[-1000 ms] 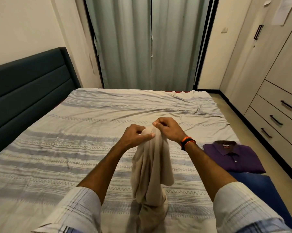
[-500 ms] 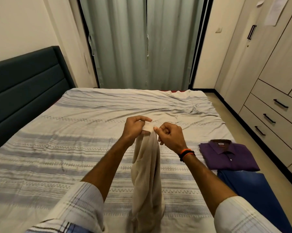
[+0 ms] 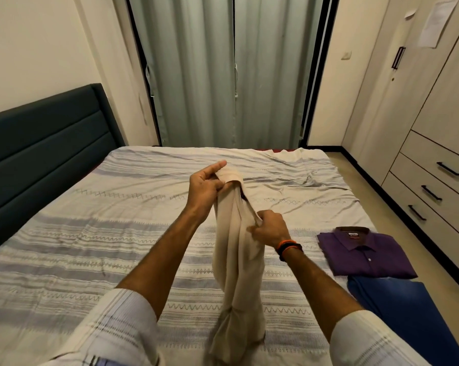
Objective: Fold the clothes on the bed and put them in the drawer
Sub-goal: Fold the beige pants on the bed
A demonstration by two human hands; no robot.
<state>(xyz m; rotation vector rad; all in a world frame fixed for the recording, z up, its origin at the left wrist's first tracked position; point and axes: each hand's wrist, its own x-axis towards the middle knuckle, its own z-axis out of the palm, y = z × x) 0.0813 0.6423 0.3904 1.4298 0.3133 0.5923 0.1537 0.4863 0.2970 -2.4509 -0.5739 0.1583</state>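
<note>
- My left hand (image 3: 206, 187) pinches the beige garment's (image 3: 237, 260) top edge above the bed (image 3: 91, 233).
- My right hand (image 3: 269, 227) grips a fold lower down, fingers curled.

Beige garment (image 3: 237, 260), purple shirt (image 3: 365, 256), blue jeans (image 3: 405, 315), grey-striped bedsheet (image 3: 91, 247).

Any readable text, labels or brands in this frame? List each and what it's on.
None legible.
White-and-red neck label inside the folded purple button shirt: print too blurred.
White paper sheet taped on the light wooden wardrobe door: lines too small.
</note>
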